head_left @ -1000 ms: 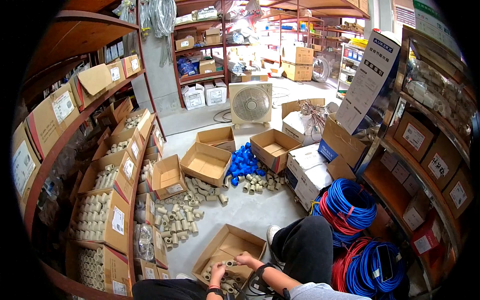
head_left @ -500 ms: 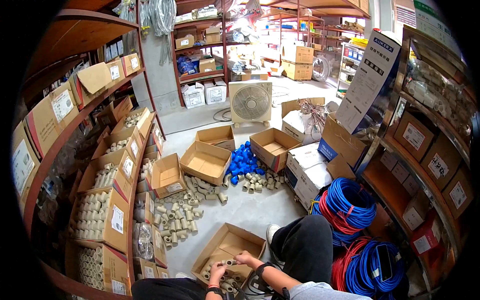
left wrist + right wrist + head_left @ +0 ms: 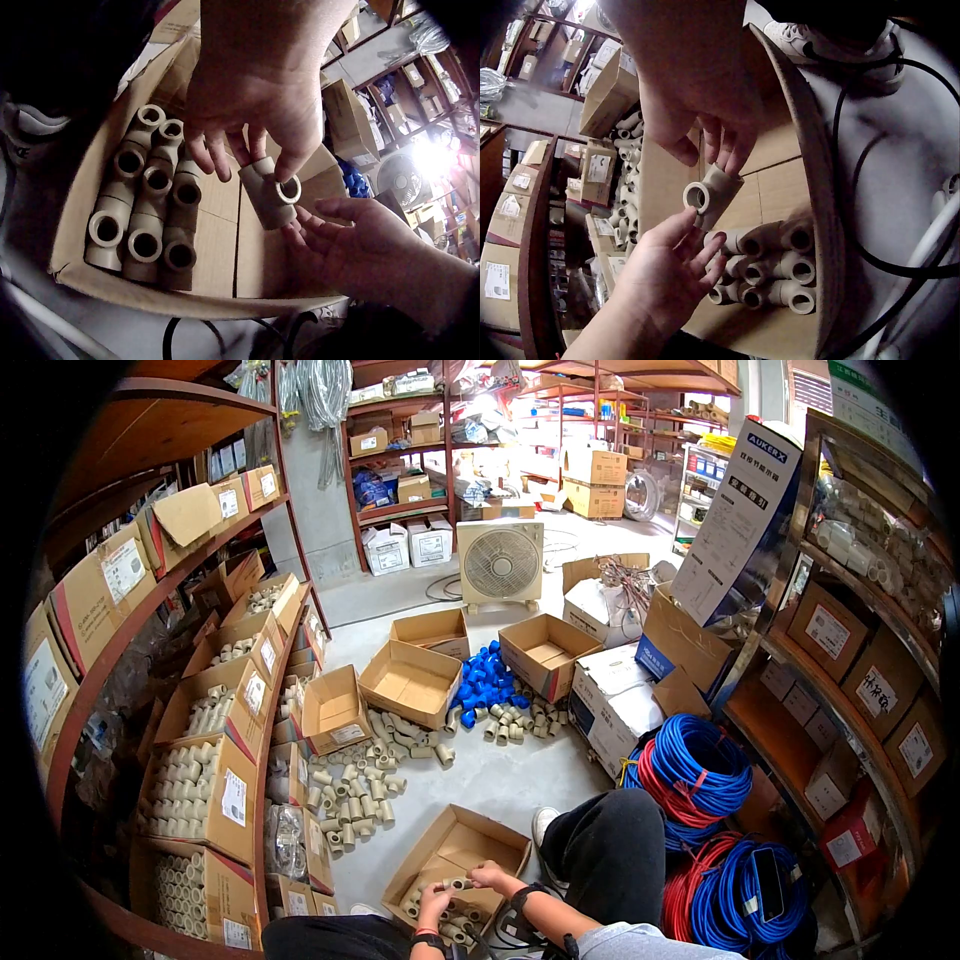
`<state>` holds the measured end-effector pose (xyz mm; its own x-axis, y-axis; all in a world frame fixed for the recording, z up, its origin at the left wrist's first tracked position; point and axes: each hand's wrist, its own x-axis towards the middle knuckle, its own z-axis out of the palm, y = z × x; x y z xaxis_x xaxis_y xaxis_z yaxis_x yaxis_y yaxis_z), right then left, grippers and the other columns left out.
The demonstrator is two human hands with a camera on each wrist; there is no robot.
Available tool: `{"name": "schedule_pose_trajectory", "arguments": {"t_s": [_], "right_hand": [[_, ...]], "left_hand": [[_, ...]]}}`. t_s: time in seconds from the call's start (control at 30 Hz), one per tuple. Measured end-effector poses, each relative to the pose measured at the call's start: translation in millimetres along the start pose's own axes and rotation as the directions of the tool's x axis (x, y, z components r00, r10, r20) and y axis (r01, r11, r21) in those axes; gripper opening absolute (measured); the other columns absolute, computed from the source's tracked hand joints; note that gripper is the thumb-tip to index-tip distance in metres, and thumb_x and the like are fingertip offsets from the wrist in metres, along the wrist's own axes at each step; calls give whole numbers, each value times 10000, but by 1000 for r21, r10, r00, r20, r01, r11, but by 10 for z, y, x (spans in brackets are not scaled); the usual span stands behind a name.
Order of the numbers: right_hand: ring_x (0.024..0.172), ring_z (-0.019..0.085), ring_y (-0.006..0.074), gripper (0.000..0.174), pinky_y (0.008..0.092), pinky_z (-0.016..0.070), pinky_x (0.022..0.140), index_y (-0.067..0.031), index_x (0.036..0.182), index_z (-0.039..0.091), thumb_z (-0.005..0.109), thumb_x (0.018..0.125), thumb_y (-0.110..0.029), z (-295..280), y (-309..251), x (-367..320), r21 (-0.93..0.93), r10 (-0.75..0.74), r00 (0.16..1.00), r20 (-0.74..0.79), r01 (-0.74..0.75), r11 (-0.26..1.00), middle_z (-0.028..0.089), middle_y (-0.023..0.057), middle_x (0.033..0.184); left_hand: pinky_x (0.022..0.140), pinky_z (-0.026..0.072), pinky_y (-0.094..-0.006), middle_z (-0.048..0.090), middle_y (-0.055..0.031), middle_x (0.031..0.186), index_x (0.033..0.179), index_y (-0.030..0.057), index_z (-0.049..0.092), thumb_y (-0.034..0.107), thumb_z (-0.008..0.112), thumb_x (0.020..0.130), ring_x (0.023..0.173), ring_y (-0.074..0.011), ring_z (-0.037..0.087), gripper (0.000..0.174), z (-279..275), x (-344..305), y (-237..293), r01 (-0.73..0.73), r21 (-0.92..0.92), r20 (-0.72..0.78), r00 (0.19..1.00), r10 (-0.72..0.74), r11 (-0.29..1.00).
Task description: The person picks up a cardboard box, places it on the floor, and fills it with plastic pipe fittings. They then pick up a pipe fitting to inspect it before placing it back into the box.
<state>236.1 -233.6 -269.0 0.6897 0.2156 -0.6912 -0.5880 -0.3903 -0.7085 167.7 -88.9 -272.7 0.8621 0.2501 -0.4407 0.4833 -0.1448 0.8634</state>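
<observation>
A beige plastic tee fitting (image 3: 259,195) is held over an open cardboard box (image 3: 500,842) between the two hands. My left hand (image 3: 259,105) pinches it, the thumb at the rim of its side opening and the fingers behind its upper end. My right hand (image 3: 367,244) touches the tee's other end with its fingertips, the thumb apart from it, as the right wrist view also shows. More tees (image 3: 144,244) lie in rows inside the box, along one side, their side openings facing up. The box stands on the floor between the person's legs.
Loose beige fittings (image 3: 360,800) and blue ones (image 3: 490,690) lie in heaps on the floor beyond. Several empty cartons (image 3: 412,685) stand around them. Shelves with boxed fittings (image 3: 185,790) line the left; blue and red hose coils (image 3: 700,770) are stacked at the right.
Both hands stay over the box with the tee between them; only very slight shifts show. The surroundings look the same.
</observation>
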Motion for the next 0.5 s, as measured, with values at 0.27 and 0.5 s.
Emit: {"name": "schedule_pose_trajectory", "arguments": {"t_s": [0.27, 0.5], "right_hand": [[453, 477, 86, 154, 206, 397, 435, 10, 639, 527, 539, 625, -143, 10, 27, 54, -35, -5, 1000, 2, 5, 999, 511, 37, 549], [448, 474, 86, 159, 203, 382, 421, 13, 649, 521, 537, 631, -144, 12, 24, 47, -25, -11, 1000, 3, 11, 1000, 505, 35, 541]], "left_hand": [[579, 413, -236, 559, -65, 702, 779, -27, 529, 109, 596, 643, 633, -119, 516, 204, -3, -32, 80, 45, 34, 12, 999, -45, 998], [569, 408, -236, 556, -61, 696, 783, -21, 528, 115, 595, 649, 624, -122, 513, 201, -6, -73, 144, 54, 27, 21, 998, -55, 998]]}}
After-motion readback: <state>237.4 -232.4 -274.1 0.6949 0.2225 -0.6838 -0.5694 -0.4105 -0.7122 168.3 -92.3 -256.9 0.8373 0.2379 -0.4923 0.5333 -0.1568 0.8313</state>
